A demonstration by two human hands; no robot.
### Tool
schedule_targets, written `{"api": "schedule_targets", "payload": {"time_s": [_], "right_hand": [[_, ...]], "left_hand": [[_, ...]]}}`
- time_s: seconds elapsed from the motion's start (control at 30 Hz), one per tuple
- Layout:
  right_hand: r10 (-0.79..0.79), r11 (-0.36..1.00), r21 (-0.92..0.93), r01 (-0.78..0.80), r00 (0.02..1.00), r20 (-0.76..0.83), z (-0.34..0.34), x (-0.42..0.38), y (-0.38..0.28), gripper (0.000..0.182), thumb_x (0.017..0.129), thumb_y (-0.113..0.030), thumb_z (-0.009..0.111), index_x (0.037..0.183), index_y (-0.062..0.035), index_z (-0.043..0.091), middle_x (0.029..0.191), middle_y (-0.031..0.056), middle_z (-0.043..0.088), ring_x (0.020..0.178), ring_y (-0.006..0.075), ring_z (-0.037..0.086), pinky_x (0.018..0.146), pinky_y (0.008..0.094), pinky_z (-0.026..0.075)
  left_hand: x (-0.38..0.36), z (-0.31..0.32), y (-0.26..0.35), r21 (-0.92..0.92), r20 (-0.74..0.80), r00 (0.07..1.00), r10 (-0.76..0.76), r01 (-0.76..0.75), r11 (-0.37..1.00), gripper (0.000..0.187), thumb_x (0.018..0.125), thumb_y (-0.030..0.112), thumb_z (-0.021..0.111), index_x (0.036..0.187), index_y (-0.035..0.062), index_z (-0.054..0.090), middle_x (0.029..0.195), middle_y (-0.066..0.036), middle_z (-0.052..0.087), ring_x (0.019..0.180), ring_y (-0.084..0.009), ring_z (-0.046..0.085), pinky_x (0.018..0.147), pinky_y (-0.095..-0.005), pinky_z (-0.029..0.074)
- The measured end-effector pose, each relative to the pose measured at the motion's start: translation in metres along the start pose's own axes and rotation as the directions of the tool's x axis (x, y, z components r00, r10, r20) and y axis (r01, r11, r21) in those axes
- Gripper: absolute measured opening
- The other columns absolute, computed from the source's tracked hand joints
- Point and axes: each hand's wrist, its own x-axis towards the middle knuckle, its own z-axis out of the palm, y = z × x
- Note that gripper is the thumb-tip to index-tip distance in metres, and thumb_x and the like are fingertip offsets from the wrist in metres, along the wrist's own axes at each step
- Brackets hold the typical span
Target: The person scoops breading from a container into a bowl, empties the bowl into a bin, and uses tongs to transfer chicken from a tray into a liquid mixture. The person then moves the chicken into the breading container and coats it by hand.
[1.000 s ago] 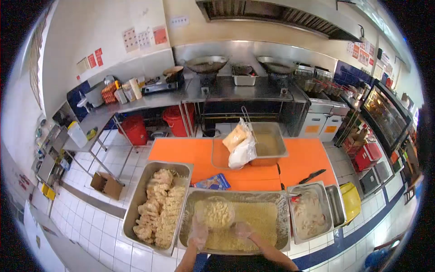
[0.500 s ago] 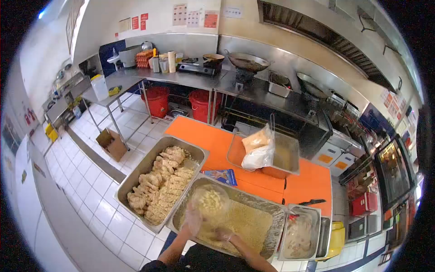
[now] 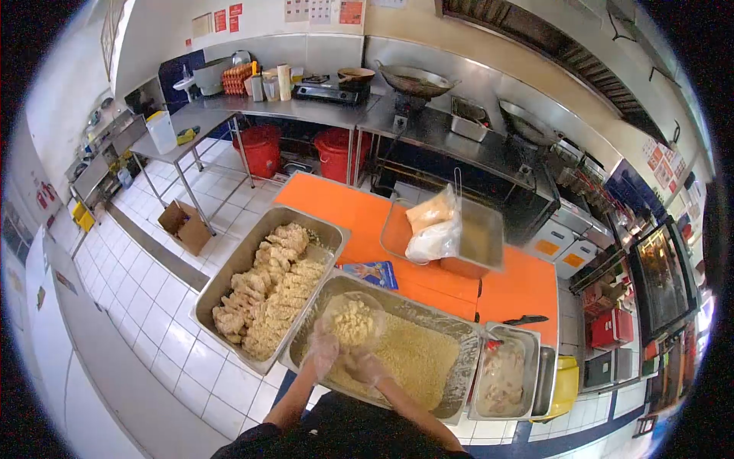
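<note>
A round see-through bowl (image 3: pixel 373 304) with small pale coated pieces (image 3: pixel 353 322) in it is held above a steel pan of crumbly breading (image 3: pixel 420 356). My left hand (image 3: pixel 324 346), in a clear glove, grips the bowl's left side. My right hand (image 3: pixel 368 369), gloved too, is closed at the bowl's near edge; its fingertips are partly hidden. Left of the breading pan, another deep steel pan (image 3: pixel 205 297) holds several large breaded pieces (image 3: pixel 267 294). On the right, a smaller steel pan (image 3: pixel 480 405) contains pale wet pieces (image 3: pixel 505 375).
An orange table (image 3: pixel 321 203) carries a blue packet (image 3: pixel 370 274), a wire basket with plastic bags (image 3: pixel 433 229), a steel tray (image 3: pixel 482 237) and a knife (image 3: pixel 527 320). A yellow container (image 3: pixel 564 386) stands at right. Beyond are red bins (image 3: pixel 260 151) and a steel counter with woks (image 3: pixel 413 80).
The bowl has turned to sharper view and the pieces in it have shifted. My right hand has moved up and left from the breading to the bowl's near edge. The camera view has shifted slightly.
</note>
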Motion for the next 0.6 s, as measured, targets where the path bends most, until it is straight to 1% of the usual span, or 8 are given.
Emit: {"api": "schedule_targets", "payload": {"time_s": [0.07, 0.27, 0.37, 0.4, 0.47, 0.5, 0.57, 0.6], "right_hand": [[0.092, 0.985, 0.1, -0.14, 0.919, 0.382, 0.017, 0.017, 0.008, 0.062, 0.083, -0.046, 0.053, 0.132, -0.0089, 0.042, 0.116, 0.0234, 0.055, 0.101, 0.0385, 0.057, 0.085, 0.0453, 0.046], [-0.182, 0.977, -0.105, 0.187, 0.982, 0.059, 0.08, 0.013, 0.035, 0.067, 0.081, -0.053, 0.054, 0.137, -0.0184, 0.038, 0.129, 0.0168, 0.051, 0.111, 0.0362, 0.054, 0.095, 0.0463, 0.041], [-0.157, 0.986, 0.105, 0.13, 0.934, 0.321, 0.094, -0.012, 0.078, 0.066, 0.08, -0.056, 0.053, 0.134, -0.0212, 0.043, 0.125, 0.0144, 0.055, 0.111, 0.0346, 0.054, 0.095, 0.0445, 0.041], [-0.163, 0.985, 0.104, 0.136, 0.933, 0.321, 0.069, -0.012, 0.065, 0.066, 0.08, -0.056, 0.053, 0.134, -0.0212, 0.043, 0.125, 0.0144, 0.055, 0.111, 0.0346, 0.054, 0.095, 0.0445, 0.041], [0.175, 0.985, -0.086, -0.152, 0.852, 0.494, 0.017, -0.019, 0.028, 0.061, 0.079, -0.058, 0.052, 0.129, -0.0238, 0.049, 0.123, 0.0135, 0.057, 0.109, 0.032, 0.057, 0.091, 0.0431, 0.044], [0.172, 0.985, -0.088, -0.148, 0.853, 0.493, 0.007, -0.026, 0.02, 0.061, 0.079, -0.058, 0.052, 0.129, -0.0238, 0.049, 0.123, 0.0135, 0.057, 0.109, 0.032, 0.057, 0.091, 0.0431, 0.044], [0.299, 0.946, -0.266, -0.185, 0.815, 0.496, -0.006, -0.035, 0.016, 0.051, 0.079, -0.056, 0.052, 0.118, -0.0228, 0.058, 0.111, 0.0141, 0.062, 0.1, 0.031, 0.06, 0.084, 0.0425, 0.047], [0.305, 0.944, -0.272, -0.189, 0.818, 0.488, 0.0, -0.04, 0.029, 0.051, 0.079, -0.056, 0.052, 0.118, -0.0228, 0.058, 0.111, 0.0141, 0.062, 0.1, 0.031, 0.06, 0.084, 0.0425, 0.047]], "left_hand": [[0.017, -0.005, -0.026, 0.29, -0.074, 0.997, 0.007, 0.015, 0.957, 0.017, 0.091, 0.011, 0.047, 0.107, 0.0098, 0.051, 0.058, 0.001, 0.045, 0.054, -0.0112, 0.048, 0.055, -0.0262, 0.049], [0.017, -0.016, -0.041, 0.434, 0.098, 0.982, 0.163, -0.189, 0.881, 0.028, 0.092, 0.013, 0.046, 0.119, 0.0089, 0.045, 0.073, -0.002, 0.051, 0.062, -0.0142, 0.051, 0.056, -0.0271, 0.05], [0.024, -0.03, -0.059, 0.504, 0.222, 0.961, 0.166, -0.258, 0.824, 0.034, 0.092, 0.015, 0.046, 0.125, 0.0084, 0.042, 0.08, -0.004, 0.053, 0.066, -0.0157, 0.053, 0.057, -0.0276, 0.05], [0.029, -0.04, -0.072, 0.52, 0.284, 0.946, 0.156, -0.289, 0.804, 0.036, 0.092, 0.015, 0.045, 0.127, 0.0083, 0.041, 0.083, -0.005, 0.054, 0.068, -0.0162, 0.053, 0.057, -0.0277, 0.05], [0.043, -0.063, -0.096, 0.548, 0.382, 0.915, 0.128, -0.336, 0.766, 0.04, 0.093, 0.016, 0.045, 0.131, 0.008, 0.039, 0.088, -0.006, 0.056, 0.07, -0.0172, 0.054, 0.058, -0.028, 0.05], [0.043, -0.065, -0.098, 0.548, 0.381, 0.915, 0.133, -0.339, 0.765, 0.04, 0.093, 0.016, 0.045, 0.131, 0.008, 0.039, 0.088, -0.006, 0.056, 0.07, -0.0172, 0.054, 0.058, -0.028, 0.05], [0.049, -0.061, -0.099, 0.652, 0.381, 0.848, 0.369, -0.529, 0.543, 0.049, 0.091, 0.015, 0.045, 0.138, 0.0089, 0.031, 0.104, -0.012, 0.056, 0.087, -0.022, 0.056, 0.058, -0.029, 0.051], [0.039, -0.058, -0.088, 0.642, 0.358, 0.884, 0.3, -0.466, 0.608, 0.05, 0.091, 0.015, 0.045, 0.139, 0.009, 0.031, 0.105, -0.012, 0.055, 0.087, -0.0222, 0.056, 0.058, -0.0293, 0.051]]}}
